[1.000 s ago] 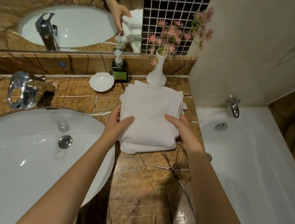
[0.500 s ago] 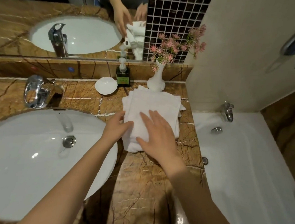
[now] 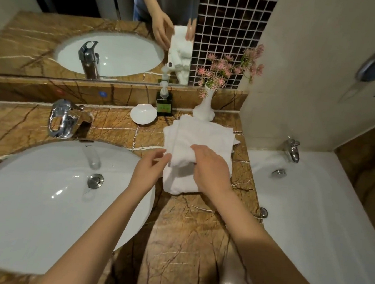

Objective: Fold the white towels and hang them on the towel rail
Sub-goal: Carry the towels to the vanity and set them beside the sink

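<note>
A stack of folded white towels lies on the brown marble counter between the sink and the bathtub. My right hand grips the near edge of the top towel and lifts it a little off the towel below. My left hand is beside the stack's left edge, fingers relaxed, fingertips at the lifted fold. No towel rail shows in this view.
A white sink with a chrome tap fills the left. Behind the towels stand a white vase of pink flowers, a soap bottle and a white dish. The bathtub lies to the right, a mirror behind.
My right hand moved from the stack's right side onto its top, then curled round the top towel's near edge and raised it. My left hand stayed at the left edge.
</note>
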Demonstrator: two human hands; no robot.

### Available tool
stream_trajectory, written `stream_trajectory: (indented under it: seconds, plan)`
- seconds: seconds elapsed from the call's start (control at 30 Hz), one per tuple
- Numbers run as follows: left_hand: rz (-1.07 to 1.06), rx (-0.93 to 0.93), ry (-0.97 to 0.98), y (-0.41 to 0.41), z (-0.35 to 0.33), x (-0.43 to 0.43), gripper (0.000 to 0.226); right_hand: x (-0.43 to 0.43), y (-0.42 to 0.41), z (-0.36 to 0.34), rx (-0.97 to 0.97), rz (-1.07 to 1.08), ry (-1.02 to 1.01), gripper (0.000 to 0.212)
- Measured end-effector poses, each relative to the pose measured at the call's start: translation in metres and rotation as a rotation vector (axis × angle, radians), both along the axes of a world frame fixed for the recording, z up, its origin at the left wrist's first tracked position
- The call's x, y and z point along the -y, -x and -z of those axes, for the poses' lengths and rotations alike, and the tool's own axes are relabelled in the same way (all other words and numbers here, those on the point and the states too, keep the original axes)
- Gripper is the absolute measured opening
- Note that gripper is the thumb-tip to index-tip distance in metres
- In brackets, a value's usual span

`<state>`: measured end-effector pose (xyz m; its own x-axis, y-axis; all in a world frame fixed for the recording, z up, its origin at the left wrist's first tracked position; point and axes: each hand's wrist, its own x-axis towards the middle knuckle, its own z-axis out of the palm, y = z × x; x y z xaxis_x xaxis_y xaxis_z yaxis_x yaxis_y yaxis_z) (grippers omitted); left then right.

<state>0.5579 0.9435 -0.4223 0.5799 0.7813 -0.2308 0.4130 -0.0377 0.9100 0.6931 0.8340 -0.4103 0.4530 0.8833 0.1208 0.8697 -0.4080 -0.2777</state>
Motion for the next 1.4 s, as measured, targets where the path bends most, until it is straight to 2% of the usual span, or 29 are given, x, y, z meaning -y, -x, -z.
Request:
stream_trajectory:
  seconds: [0.07,0.17,0.3,0.37,0.43,0.5,0.6,0.7,0.77,0.87,0.93,1.03,1.2,1.33,1.4]
  plan:
    - [-0.042,0.085,0.01,-0.005,-0.008,0.0,0.042,0.005,-0.01,-0.019,-0.176,0.069,-0.108,0.046]
    - [-0.042,0.201,0.121,-0.015,-0.017,0.002,0.068,0.016,-0.024,-0.056,-0.446,0.123,-0.315,0.038]
    - [0.061,0.282,0.264,-0.032,-0.026,0.017,0.094,0.035,-0.035,-0.093,-1.122,0.168,-0.538,0.037]
    - [0.041,0.384,0.49,-0.036,-0.029,0.025,0.101,0.043,-0.035,-0.094,-1.449,0.22,-0.551,0.04]
    - [-0.008,0.458,0.72,-0.034,-0.032,0.033,0.088,0.05,-0.03,-0.087,-1.625,0.277,-0.556,0.038]
    - [-0.042,0.428,0.776,-0.026,-0.033,0.039,0.069,0.056,-0.023,-0.077,-1.721,0.352,-0.585,0.03]
    - [-0.119,0.376,0.673,0.001,-0.03,0.042,0.052,0.064,-0.004,-0.061,-1.734,0.484,-0.574,0.02]
    - [-0.115,0.316,0.587,0.042,-0.027,0.044,0.05,0.065,0.029,-0.04,-1.741,0.562,-0.491,0.015]
    - [-0.128,0.294,0.552,0.072,-0.025,0.048,0.036,0.062,0.057,-0.026,-1.76,0.589,-0.459,0.016]
    - [-0.178,0.26,0.54,0.119,-0.016,0.057,0.036,0.058,0.102,-0.003,-1.751,0.566,-0.43,0.053]
    - [-0.214,0.258,0.538,0.152,-0.01,0.063,0.042,0.057,0.136,0.012,-1.688,0.524,-0.372,0.061]
    - [-0.293,0.191,0.528,0.198,0.001,0.074,0.033,0.056,0.184,0.04,-1.57,0.528,-0.221,0.08]
    - [-0.393,0.058,0.506,0.26,0.032,0.078,0.042,0.056,0.246,0.076,-1.389,0.521,-0.083,0.077]
    - [-0.337,-0.018,0.401,0.285,0.049,0.083,0.032,0.057,0.279,0.076,-1.153,0.534,-0.063,0.055]
    - [-0.328,-0.051,0.322,0.29,0.052,0.084,0.032,0.059,0.29,0.075,-1.023,0.545,-0.043,0.053]
